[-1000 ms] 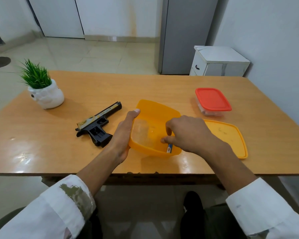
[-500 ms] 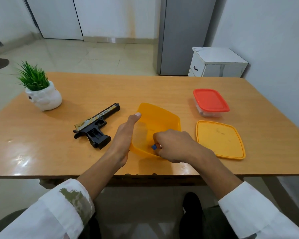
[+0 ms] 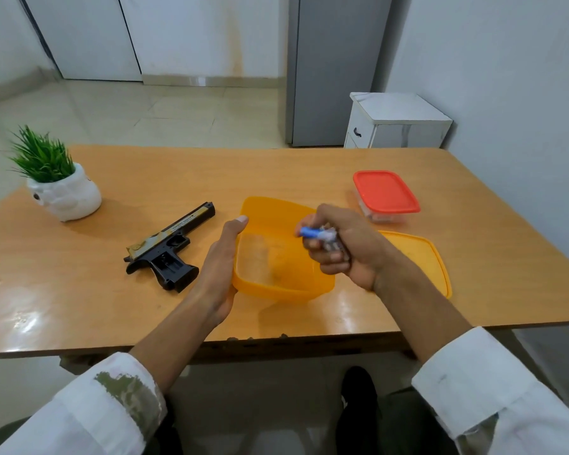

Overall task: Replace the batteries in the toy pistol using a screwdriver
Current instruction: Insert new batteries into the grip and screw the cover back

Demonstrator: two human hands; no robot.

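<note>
A black and gold toy pistol (image 3: 170, 249) lies on its side on the wooden table (image 3: 276, 165), its grip towards me. To its right stands an open orange container (image 3: 276, 211), tilted. My left hand (image 3: 220, 267) grips the container's left wall, thumb along the rim. My right hand (image 3: 352, 244) is raised over the container and holds small blue and white batteries (image 3: 316, 234), which are blurred by motion. No screwdriver is in view.
The orange lid (image 3: 421, 254) lies flat to the right of the container. A clear box with a red lid (image 3: 385, 192) sits behind it. A potted plant (image 3: 60, 188) stands at the far left. A white cabinet (image 3: 398, 123) is beyond the table.
My right hand has come up out of the orange container with the batteries in its fingers. My left hand still holds the container's side.
</note>
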